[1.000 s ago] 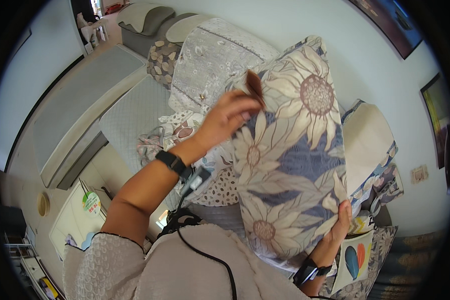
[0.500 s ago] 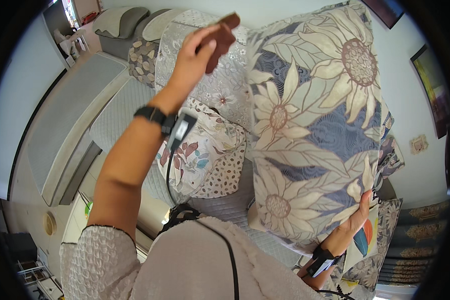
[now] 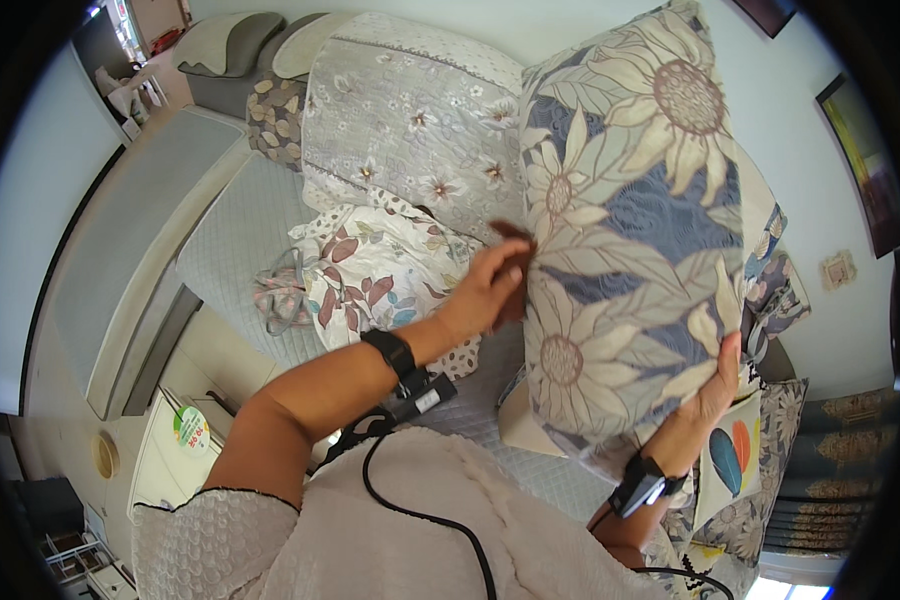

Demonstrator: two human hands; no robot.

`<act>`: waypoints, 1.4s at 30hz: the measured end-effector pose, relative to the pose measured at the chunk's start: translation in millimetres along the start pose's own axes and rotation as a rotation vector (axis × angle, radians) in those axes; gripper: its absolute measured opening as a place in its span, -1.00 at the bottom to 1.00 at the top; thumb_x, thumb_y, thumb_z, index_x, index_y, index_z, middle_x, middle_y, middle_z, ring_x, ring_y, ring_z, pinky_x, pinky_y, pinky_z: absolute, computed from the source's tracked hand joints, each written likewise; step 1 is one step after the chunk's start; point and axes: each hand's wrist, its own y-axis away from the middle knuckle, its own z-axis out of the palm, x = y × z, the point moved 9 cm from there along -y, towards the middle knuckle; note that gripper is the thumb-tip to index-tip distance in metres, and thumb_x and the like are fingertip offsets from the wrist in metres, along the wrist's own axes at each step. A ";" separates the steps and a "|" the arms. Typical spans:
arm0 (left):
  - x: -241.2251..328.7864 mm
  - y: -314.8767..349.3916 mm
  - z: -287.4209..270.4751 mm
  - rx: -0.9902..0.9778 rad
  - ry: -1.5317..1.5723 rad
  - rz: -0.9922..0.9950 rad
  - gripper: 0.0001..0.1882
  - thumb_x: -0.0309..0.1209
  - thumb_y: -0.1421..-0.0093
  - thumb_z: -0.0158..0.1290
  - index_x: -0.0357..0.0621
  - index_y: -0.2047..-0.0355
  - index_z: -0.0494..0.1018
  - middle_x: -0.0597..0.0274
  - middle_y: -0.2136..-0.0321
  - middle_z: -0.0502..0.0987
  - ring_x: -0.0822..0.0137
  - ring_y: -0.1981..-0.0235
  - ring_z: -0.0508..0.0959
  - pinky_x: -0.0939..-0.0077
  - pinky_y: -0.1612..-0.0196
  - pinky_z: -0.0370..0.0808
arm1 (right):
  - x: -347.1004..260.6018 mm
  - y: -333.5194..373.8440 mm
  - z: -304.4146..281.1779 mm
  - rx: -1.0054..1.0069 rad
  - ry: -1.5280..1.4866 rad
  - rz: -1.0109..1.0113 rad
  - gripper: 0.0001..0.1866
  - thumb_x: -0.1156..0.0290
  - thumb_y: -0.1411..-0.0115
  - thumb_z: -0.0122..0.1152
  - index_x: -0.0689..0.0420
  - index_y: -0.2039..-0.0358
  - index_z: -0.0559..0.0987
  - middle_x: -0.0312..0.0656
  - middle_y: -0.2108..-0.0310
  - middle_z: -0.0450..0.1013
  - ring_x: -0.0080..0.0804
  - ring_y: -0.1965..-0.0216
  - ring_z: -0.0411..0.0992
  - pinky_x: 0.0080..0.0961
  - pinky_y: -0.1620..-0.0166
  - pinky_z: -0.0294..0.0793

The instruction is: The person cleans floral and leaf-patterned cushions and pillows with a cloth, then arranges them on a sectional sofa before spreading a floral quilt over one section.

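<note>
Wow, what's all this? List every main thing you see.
sunflower pillow: one, cream and blue, right of centre
held item: one, brown, kind unclear, in left hand
flowered cover: one, pale grey, upper middle
leaf-print cloth: one, white, on sofa
sofa: one, grey, centre
long seat: one, grey, left
feather cushion: one, cream, lower right
wall frames: two, dark, upper right
curtain: one, blue, lower right
table: one, cream, lower left
round card: one, green-white, on table
round container: one, tan, far left
wristbands: two, black, one per wrist
left hand: one, at pillow's left edge
right hand: one, at pillow's lower right edge
</note>
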 end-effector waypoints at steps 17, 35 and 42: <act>28.1 25.3 26.7 -0.247 1.267 -0.609 -0.53 -0.29 -0.24 -0.16 -0.03 -0.14 0.06 0.17 -0.03 0.28 0.21 -0.03 0.33 0.24 -0.09 0.25 | 317.1 86.2 -251.3 0.075 1.191 0.532 -0.85 0.36 -0.12 0.01 0.07 0.32 0.50 -0.30 0.54 0.45 -0.50 0.61 0.40 -0.55 0.54 0.38; -58.2 121.5 95.0 -0.565 0.874 -0.951 -0.35 -0.43 -0.18 -0.08 0.10 -0.23 -0.09 0.27 -0.13 0.12 0.29 -0.07 0.26 0.32 -0.04 0.29 | 253.9 111.7 -22.3 -0.370 0.139 0.902 -0.33 0.27 -0.06 0.21 0.05 -0.14 0.15 -0.24 -0.01 0.25 -0.38 0.00 0.26 -0.45 0.04 0.33; -63.6 132.1 87.7 -0.602 0.630 -0.905 -0.41 -0.36 -0.14 0.02 -0.07 -0.16 0.08 0.18 -0.05 0.24 0.34 -0.03 0.29 0.45 -0.02 0.32 | 251.5 131.7 -35.9 -0.543 0.423 1.005 -0.46 0.33 -0.07 0.17 0.10 -0.06 0.24 -0.23 0.10 0.34 -0.44 0.09 0.31 -0.47 0.09 0.37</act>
